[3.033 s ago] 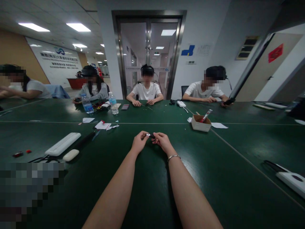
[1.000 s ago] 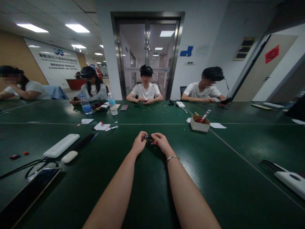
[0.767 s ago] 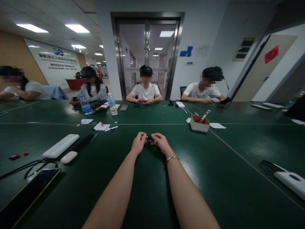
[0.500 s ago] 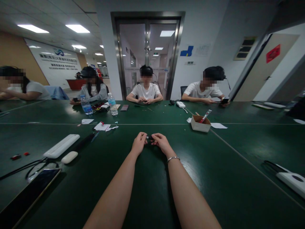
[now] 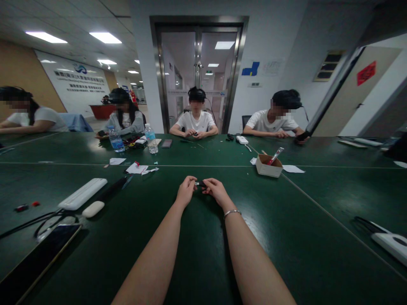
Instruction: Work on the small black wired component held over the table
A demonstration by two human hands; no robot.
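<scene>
Landmark: open box (image 5: 269, 170) on the counter (image 5: 203, 262), holding a red-and-clear item (image 5: 275, 156), possibly a tool. Nearer the wearer and left of the box, a small black-and-silver object (image 5: 200, 184) is gripped between the fingers of the left hand (image 5: 186, 189) and right hand (image 5: 216, 190). White paper (image 5: 293, 169) lies right of the box.

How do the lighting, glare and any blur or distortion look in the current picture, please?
Head view: bright ceiling panels at upper left; a pale sheen on the green table right of the right forearm; wide-angle stretch tilts the door at far right; faces are pixelated; the small object between the hands is too small to make out clearly.
</scene>
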